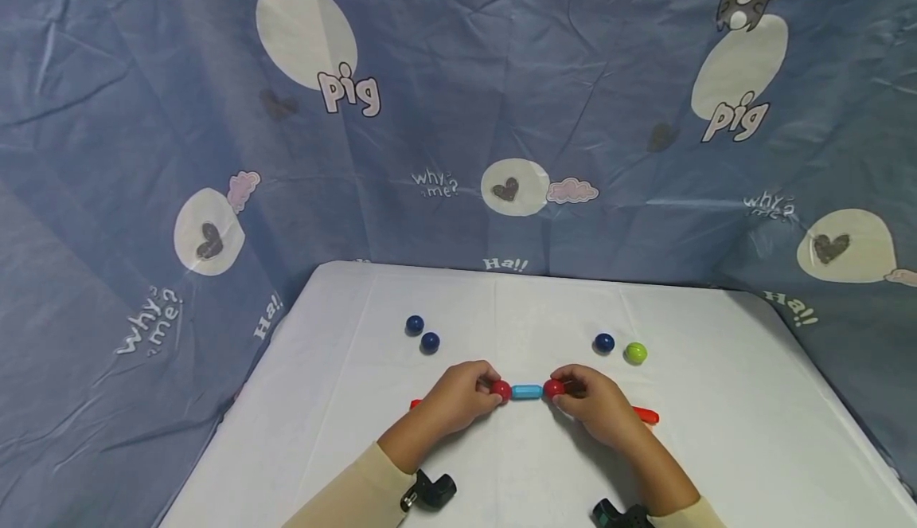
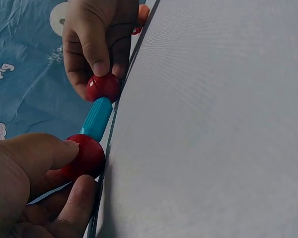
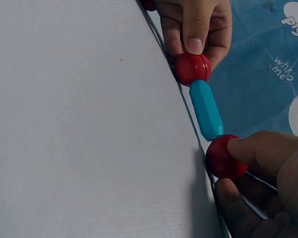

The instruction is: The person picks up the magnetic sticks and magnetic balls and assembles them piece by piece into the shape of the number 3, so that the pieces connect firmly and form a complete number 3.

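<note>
A light blue ribbed stick [image 1: 526, 392] has a red ball at each end, and both hands hold this piece close over the white table. The left hand [image 1: 464, 393] pinches the left red ball [image 2: 87, 158] between thumb and fingers. On the other side, the right hand [image 1: 591, 403] pinches the right red ball [image 3: 226, 157] the same way. In both wrist views the stick's ends meet the balls, and its middle lies bare between the two hands.
Two dark blue balls [image 1: 423, 334] lie at the table's [image 1: 530, 472] back left. Another dark blue ball [image 1: 604, 343] and a green ball [image 1: 635, 353] lie at the back right. A red stick [image 1: 647, 415] shows behind the right wrist; a red piece [image 1: 415, 404] peeks out by the left forearm.
</note>
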A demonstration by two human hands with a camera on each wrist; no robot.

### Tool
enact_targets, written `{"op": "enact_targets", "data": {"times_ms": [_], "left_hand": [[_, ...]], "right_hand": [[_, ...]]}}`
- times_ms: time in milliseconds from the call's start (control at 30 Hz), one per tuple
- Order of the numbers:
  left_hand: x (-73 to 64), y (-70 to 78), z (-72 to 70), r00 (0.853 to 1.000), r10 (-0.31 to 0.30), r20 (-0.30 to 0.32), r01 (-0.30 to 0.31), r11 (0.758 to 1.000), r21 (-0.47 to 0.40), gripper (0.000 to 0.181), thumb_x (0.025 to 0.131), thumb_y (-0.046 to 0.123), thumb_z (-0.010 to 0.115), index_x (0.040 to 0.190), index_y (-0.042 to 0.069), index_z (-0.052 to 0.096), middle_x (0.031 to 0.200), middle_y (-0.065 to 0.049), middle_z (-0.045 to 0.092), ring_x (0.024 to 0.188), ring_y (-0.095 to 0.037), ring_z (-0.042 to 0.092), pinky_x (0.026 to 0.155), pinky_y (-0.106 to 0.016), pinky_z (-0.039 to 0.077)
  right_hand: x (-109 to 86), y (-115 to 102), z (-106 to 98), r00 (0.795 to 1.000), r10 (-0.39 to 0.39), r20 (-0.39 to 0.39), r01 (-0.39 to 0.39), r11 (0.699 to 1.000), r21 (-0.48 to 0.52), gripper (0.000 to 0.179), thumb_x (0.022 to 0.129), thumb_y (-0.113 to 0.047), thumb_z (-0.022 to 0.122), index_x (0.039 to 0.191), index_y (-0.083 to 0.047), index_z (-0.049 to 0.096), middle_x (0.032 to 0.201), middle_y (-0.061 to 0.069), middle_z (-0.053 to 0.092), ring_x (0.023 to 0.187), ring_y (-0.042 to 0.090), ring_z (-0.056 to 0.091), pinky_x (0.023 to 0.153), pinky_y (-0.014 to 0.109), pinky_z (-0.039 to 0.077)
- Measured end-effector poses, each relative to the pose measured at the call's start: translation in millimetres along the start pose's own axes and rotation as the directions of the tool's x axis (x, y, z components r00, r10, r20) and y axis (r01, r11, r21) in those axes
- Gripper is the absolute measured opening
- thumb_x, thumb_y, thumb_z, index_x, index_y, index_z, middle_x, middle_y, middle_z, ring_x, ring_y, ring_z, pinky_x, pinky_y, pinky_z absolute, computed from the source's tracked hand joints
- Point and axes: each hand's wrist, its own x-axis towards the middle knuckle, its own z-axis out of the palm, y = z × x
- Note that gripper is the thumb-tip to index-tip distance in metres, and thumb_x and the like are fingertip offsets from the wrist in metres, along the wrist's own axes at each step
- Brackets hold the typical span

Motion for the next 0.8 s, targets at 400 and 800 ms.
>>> {"op": "enact_targets", "data": {"times_ms": [400, 800], "left_hand": [[-0.2, -0.5, 0.0, 1.0, -0.015, 0.008, 0.015, 1.0, 0.004, 0.021, 0.093, 0.019, 0.08, 0.112, 0.017, 0.073, 0.094, 0.009, 0.067, 0.085, -0.009, 0.06, 0.076, -0.025, 0.053], [0.6, 0.2, -0.4, 1.0, -0.01, 0.005, 0.01, 1.0, 0.022, 0.021, 0.092, 0.018, 0.08, 0.112, 0.017, 0.074, 0.093, 0.009, 0.066, 0.084, -0.009, 0.059, 0.073, -0.025, 0.051]], "right_hand": [[-0.2, 2, 2, 1.0, -0.011, 0.005, 0.011, 1.0, -0.009, 0.029, 0.089, -0.009, 0.082, 0.115, -0.018, 0.073, 0.11, -0.003, 0.074, 0.103, 0.017, 0.07, 0.098, 0.044, 0.058], [-11.4, 4, -25, 0.992, -0.114, -0.06, 0.111, 0.992, -0.052, 0.035, 0.09, -0.009, 0.082, 0.122, -0.008, 0.07, 0.116, 0.005, 0.074, 0.11, 0.024, 0.072, 0.094, 0.037, 0.059]]}}
